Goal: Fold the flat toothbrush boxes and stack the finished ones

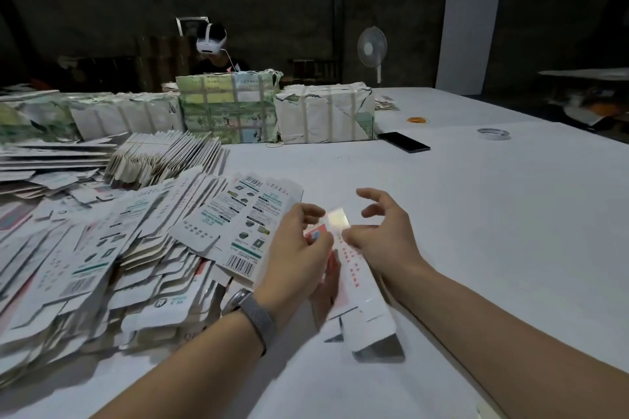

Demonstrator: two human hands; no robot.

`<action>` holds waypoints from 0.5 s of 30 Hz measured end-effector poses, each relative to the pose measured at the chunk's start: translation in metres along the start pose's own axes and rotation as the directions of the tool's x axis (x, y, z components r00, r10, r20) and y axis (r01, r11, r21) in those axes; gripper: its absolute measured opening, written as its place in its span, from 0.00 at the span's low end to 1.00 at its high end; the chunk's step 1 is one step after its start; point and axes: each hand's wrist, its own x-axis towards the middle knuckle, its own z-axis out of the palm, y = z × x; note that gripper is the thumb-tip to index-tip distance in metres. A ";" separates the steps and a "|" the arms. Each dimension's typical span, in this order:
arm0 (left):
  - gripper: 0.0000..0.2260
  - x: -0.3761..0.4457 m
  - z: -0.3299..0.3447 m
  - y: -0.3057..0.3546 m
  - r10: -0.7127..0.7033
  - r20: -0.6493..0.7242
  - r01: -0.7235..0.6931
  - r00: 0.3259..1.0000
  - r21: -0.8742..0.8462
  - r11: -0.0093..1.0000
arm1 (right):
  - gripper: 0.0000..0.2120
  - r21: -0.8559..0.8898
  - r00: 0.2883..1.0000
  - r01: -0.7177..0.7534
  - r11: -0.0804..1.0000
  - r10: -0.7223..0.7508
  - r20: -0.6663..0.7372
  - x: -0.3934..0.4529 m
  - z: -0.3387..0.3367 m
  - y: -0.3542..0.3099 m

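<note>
My left hand (pixel 299 248) covers most of the toothbrush box (pixel 360 286) I'm holding, so I can't see how the far flap sits under my fingers (pixel 311 211). That end is motion-blurred too, just a shiny smear. The print on the flat box pile (pixel 102 248) is too small to read, and the pile runs off the left edge. The person across the counter (pixel 476 197) is mostly hidden behind the wrapped bundles (pixel 228 109). The back wall is too dark to make out.

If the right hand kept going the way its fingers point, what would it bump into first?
Probably the left hand gripping the box: the right hand's fingers point leftward toward it, though depth is hard to judge.
</note>
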 end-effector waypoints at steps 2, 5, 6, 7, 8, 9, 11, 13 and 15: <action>0.15 0.000 -0.001 0.000 0.001 -0.005 -0.001 1.000 0.055 0.999 | 0.27 0.212 0.999 -0.032 0.977 0.032 0.002 0.001 -0.003 -0.003; 0.23 0.000 -0.002 0.002 -0.077 -0.014 0.077 0.997 -0.059 0.995 | 0.23 0.353 1.000 0.002 0.936 -0.001 -0.005 0.002 -0.005 -0.007; 0.26 0.000 -0.003 0.004 -0.117 0.002 0.116 0.993 -0.172 0.978 | 0.22 0.374 1.000 0.012 0.927 -0.010 -0.007 0.003 -0.005 -0.007; 0.27 0.000 -0.005 0.005 -0.160 0.041 0.165 0.986 -0.290 0.943 | 0.20 0.384 1.000 0.013 0.923 -0.012 -0.003 0.002 -0.004 -0.007; 0.28 0.000 -0.007 0.006 -0.191 0.084 0.209 0.978 -0.393 0.896 | 0.17 0.393 1.000 0.004 0.920 -0.008 0.009 0.002 -0.003 -0.006; 0.30 0.001 -0.009 0.006 -0.205 0.119 0.237 0.972 -0.471 0.850 | 0.14 0.408 1.000 -0.010 0.913 0.001 0.024 0.001 -0.002 -0.005; 0.32 0.001 -0.010 0.007 -0.210 0.131 0.248 0.969 -0.529 0.812 | 0.07 0.440 0.999 -0.042 0.897 0.031 0.031 0.002 -0.002 -0.003; 0.29 0.001 -0.011 0.008 -0.227 0.131 0.262 0.965 -0.526 0.809 | 0.05 0.463 0.998 -0.057 0.884 0.060 0.010 0.005 -0.003 -0.001; 0.21 0.002 -0.016 0.008 -0.256 0.167 0.305 0.952 -0.558 0.772 | 0.06 0.481 0.999 -0.051 0.875 0.051 0.013 0.006 -0.004 -0.001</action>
